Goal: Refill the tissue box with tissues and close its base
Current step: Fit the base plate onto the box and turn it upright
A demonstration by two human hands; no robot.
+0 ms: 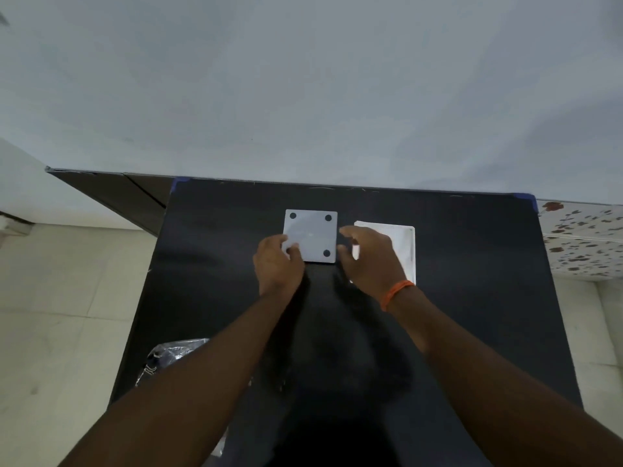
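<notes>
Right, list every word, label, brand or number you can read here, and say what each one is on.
None can be read.
White tissue box: four black dots on its upturned base, no lettering.
White tray beside it: blank.
Crinkled plastic wrapper at the table edge: dark marks, too blurred to read.

No legible text or labels anywhere

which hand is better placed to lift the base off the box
Left, probably: the left hand already touches the base at its near-left corner, while the right hand hovers open beside its right edge.
</notes>
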